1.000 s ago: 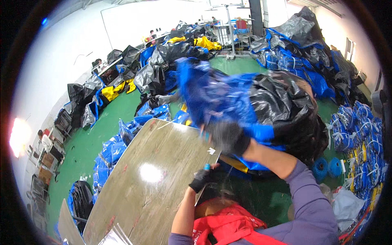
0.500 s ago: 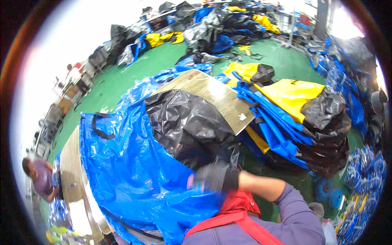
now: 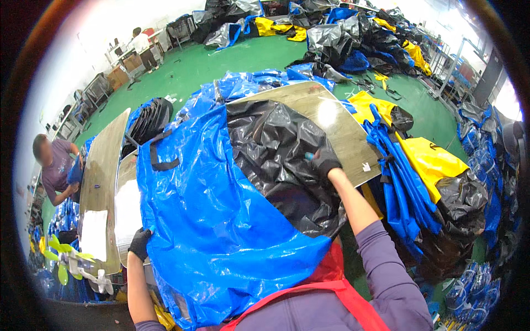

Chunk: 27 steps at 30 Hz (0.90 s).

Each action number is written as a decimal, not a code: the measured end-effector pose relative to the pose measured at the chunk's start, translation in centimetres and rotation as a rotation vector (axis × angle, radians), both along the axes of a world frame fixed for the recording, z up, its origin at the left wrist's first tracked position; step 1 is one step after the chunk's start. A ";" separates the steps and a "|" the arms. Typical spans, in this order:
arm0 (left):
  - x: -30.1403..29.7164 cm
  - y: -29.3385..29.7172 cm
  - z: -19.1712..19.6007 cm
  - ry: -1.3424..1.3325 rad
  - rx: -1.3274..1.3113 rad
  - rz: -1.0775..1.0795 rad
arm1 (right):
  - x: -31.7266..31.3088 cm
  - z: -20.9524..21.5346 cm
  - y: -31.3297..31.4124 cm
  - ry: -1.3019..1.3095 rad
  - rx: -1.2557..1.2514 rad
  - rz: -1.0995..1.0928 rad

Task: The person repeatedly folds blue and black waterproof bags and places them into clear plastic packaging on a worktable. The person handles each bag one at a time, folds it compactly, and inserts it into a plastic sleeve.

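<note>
A large blue and black plastic bag (image 3: pixel 204 204) lies spread in front of me, with a black strap loop (image 3: pixel 161 156) near its upper left edge. My left hand (image 3: pixel 141 243), in a dark glove, is closed at the bag's left edge. My right hand (image 3: pixel 324 164), also gloved in black, rests on the bag's crumpled black part with its fingers stretched toward the left. Bluish tips show on the fingers of both hands. The bag's near edge reaches my red apron (image 3: pixel 329 265).
Wood-patterned boards (image 3: pixel 298 94) lie under and beyond the bag. Blue and yellow bags (image 3: pixel 430 160) are heaped at right. A person (image 3: pixel 58 165) works at far left, near a green-bladed fan (image 3: pixel 63 256). More sheeting (image 3: pixel 337 41) is piled on the green floor at the back.
My right hand has moved away from my body, up onto the black part. My left hand has come into sight at the bag's left edge. The view has shifted.
</note>
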<state>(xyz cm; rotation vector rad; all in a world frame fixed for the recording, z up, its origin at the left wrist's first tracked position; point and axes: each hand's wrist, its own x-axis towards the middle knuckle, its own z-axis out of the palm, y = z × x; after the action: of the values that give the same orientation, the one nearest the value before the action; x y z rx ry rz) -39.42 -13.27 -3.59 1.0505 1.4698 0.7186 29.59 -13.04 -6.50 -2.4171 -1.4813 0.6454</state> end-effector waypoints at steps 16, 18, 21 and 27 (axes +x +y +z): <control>-4.4 -2.7 -6.5 0.794 0.306 0.062 | 5.2 2.6 -0.6 -0.336 0.338 -0.009; -5.5 -2.5 -7.5 0.929 0.259 0.017 | 10.3 3.2 -3.0 -0.290 0.158 -0.141; -5.8 -3.2 -7.9 0.850 0.148 -0.087 | 13.8 3.4 -6.0 -0.434 0.003 -0.141; -4.7 -17.8 -1.5 -0.177 -0.214 -0.036 | 8.1 10.4 -5.3 -0.603 0.294 0.184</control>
<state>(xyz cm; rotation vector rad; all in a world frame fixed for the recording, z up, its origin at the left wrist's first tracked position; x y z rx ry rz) -44.10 -31.09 -5.06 0.8260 1.3392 0.5980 37.71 -18.30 3.86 -2.3582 -1.8666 -0.3002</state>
